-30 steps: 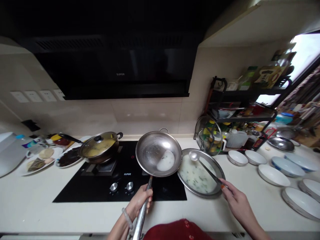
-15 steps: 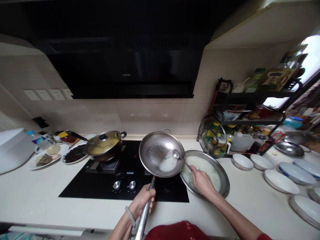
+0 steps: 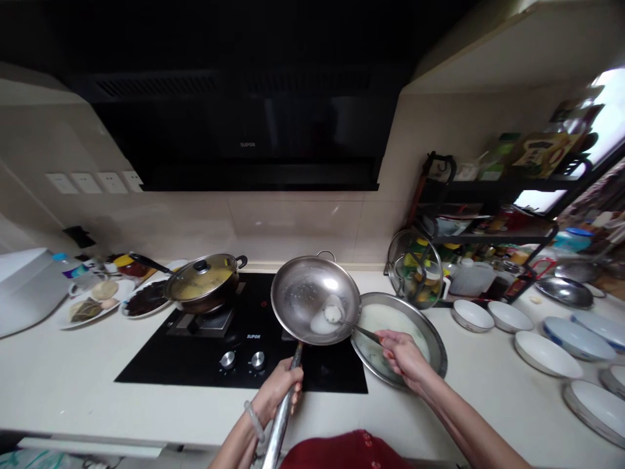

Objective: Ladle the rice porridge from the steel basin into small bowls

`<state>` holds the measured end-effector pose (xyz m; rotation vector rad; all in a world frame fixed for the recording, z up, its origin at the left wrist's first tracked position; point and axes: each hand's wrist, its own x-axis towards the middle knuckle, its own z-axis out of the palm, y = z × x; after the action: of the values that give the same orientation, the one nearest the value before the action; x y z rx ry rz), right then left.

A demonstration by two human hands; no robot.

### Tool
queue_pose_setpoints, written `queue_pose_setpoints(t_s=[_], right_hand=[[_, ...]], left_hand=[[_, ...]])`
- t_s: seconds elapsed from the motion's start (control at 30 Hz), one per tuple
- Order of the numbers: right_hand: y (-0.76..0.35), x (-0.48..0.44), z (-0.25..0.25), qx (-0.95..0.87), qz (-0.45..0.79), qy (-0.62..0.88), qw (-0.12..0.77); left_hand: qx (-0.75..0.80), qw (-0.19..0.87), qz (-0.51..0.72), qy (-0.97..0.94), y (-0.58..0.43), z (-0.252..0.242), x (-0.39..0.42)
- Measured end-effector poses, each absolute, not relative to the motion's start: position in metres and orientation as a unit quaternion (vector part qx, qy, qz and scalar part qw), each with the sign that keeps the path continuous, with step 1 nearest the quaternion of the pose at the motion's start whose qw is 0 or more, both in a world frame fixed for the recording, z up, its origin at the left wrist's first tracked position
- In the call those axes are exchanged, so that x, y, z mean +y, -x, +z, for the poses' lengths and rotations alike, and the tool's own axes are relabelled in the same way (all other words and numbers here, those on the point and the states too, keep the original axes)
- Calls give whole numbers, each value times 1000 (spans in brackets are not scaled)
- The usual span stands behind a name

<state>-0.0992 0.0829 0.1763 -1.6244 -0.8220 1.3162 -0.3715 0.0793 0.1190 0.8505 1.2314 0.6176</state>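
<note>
My left hand (image 3: 284, 385) is closed around the long metal handle of a wok (image 3: 297, 296), which is tilted toward me over the right side of the stove. A little white liquid (image 3: 321, 324) pools in its lower right part. In my right hand (image 3: 403, 355) is the handle of a ladle (image 3: 361, 329). The ladle's bowl lies inside the wok, in the pooled liquid, and holds some of it. Just right of the wok, under my right hand, a wide metal basin (image 3: 442, 348) contains milky liquid with darker bits.
A lidded pan (image 3: 205, 283) stands on the left of the black stove (image 3: 195, 358). Plates of food (image 3: 92, 303) lie farther left. A glass lid (image 3: 415, 268) leans against a condiment rack (image 3: 488, 238). Several bowls (image 3: 547, 353) stand at the right. A range hood (image 3: 258, 163) hangs above.
The ladle has turned from back-up to bowl-up, scooping white liquid in the wok. My right hand has shifted slightly right and down. My left hand and the wok stay nearly still.
</note>
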Motion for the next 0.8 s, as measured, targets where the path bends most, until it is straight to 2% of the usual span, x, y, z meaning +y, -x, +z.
queue_pose_setpoints(t_s=[0.27, 0.53, 0.67, 0.8], right_hand=[[80, 62, 197, -268, 549, 630, 479], [40, 29, 201, -265, 500, 660, 494], [19, 17, 184, -310, 432, 712, 458], [-1, 6, 151, -480, 244, 749, 386]], left_hand=[[539, 698, 280, -378, 373, 119, 80], [542, 697, 281, -377, 372, 123, 78], [540, 698, 281, -377, 372, 124, 79], [538, 700, 281, -376, 372, 123, 79]])
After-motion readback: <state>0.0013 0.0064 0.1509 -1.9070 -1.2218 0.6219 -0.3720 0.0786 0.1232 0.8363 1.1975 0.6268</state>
